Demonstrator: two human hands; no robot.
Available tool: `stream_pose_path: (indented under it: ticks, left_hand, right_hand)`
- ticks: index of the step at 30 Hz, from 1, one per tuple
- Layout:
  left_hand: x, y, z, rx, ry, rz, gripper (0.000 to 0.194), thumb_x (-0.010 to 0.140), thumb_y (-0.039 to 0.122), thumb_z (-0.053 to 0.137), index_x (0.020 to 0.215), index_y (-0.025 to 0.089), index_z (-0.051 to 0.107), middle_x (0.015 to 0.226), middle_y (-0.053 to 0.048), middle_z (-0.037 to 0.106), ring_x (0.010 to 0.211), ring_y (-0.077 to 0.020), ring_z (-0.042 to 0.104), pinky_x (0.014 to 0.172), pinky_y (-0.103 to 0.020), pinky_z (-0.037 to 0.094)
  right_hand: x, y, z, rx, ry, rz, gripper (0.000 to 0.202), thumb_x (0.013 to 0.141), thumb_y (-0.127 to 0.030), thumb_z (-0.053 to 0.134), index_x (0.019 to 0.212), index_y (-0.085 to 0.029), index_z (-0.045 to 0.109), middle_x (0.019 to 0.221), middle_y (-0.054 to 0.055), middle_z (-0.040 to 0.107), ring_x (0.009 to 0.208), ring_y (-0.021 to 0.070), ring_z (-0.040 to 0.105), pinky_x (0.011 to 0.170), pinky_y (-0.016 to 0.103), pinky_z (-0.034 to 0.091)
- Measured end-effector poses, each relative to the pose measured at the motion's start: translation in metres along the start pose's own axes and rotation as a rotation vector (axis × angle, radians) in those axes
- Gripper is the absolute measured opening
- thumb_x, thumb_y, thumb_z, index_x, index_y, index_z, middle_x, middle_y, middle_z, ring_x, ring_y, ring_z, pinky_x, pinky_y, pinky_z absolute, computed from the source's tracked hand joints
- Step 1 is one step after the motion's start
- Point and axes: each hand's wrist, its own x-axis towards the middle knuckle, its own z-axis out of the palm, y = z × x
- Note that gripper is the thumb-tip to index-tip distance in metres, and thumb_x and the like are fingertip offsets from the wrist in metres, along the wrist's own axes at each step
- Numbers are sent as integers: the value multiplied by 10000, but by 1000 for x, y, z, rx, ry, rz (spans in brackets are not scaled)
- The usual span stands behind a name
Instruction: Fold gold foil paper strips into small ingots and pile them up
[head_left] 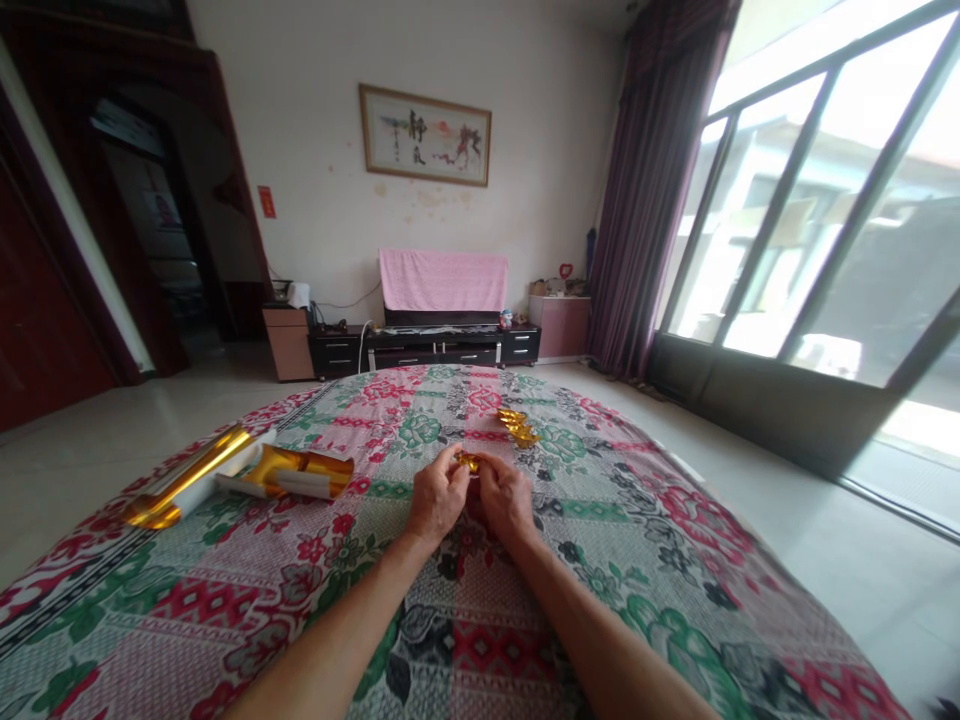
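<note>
Between the fingertips of both hands is a small piece of shiny gold foil paper (469, 462), partly covered by the fingers. My left hand (439, 492) pinches it from the left, and my right hand (507, 498) grips it from the right, both closed just above the patterned cloth. Just beyond my right hand lies a short row of folded gold foil pieces (517, 428). Off to the left, curled gold foil sheets with white backs (300, 472) rest beside a longer rolled gold sheet (195, 478).
A round table with a red, green and black floral tablecloth (592, 600) fills the foreground. Across the room stand a low black TV cabinet (435, 352) and a screen under a pink cloth (444, 280). Large windows (810, 220) are on the right.
</note>
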Motion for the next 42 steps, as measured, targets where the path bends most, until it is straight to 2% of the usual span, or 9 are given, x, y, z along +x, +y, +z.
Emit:
stream_pose_path:
  ticks: [6,12,15,18,22,26,30,37,42]
  left_hand:
    - [2,-2,2,-218,16,-52,311,746,186,496,1043,138,574,896,-70,693,778,-147,656,704,-231,525]
    - [3,0,-3,-212,42,-25,328,753,208,481,1065,154,567,848,-44,689,708,-135,655,691,-233,520]
    - [1,2,-3,-206,2,-36,347,729,228,518,1066,148,554,823,-40,679,673,-132,647,646,-219,516]
    - [-1,5,-3,-179,-54,-32,339,702,239,552,1029,150,560,775,-27,666,626,-128,636,576,-201,506]
    - [-2,7,-4,-127,-79,1,279,710,230,540,976,161,589,800,-30,671,637,-124,636,604,-202,507]
    - [-1,5,-4,-86,-51,27,248,735,232,519,960,166,599,847,-38,681,690,-132,642,652,-213,508]
    - [1,-1,-3,-46,5,32,201,768,213,476,914,171,607,818,-30,684,670,-124,638,648,-212,502]
    - [4,-7,-7,193,63,187,187,771,153,474,826,177,651,782,-34,663,724,-138,608,707,-244,471]
    - [3,-6,-7,220,59,230,202,756,112,482,825,171,662,764,-36,654,711,-131,600,703,-237,467]
  right_hand:
    - [0,-1,-1,120,-14,-29,335,816,-246,371,933,-209,683,743,-7,695,617,121,603,584,185,411]
    - [0,-1,0,-42,16,-25,275,765,-259,436,740,-180,698,628,15,658,563,128,558,556,200,374]
    - [2,2,2,7,32,30,248,741,-288,469,761,-177,690,659,21,667,591,137,573,574,205,397]
    - [4,6,3,161,40,111,257,721,-316,493,831,-167,671,703,22,681,615,143,595,584,211,430]
    - [5,7,2,269,-1,152,258,713,-324,506,810,-151,672,695,25,686,608,148,608,565,213,443]
    - [4,3,-2,270,-61,89,290,752,-330,473,835,-164,695,700,22,691,620,148,611,566,208,439]
    - [2,-1,-4,191,-102,21,286,759,-339,468,755,-160,691,625,14,667,560,133,588,522,192,419]
    - [0,-3,-1,279,7,21,405,734,-314,507,1106,-159,548,737,17,684,604,121,607,587,198,458]
    - [0,-2,-1,164,-7,-44,287,755,-275,466,938,-165,658,713,24,685,589,122,601,602,200,446]
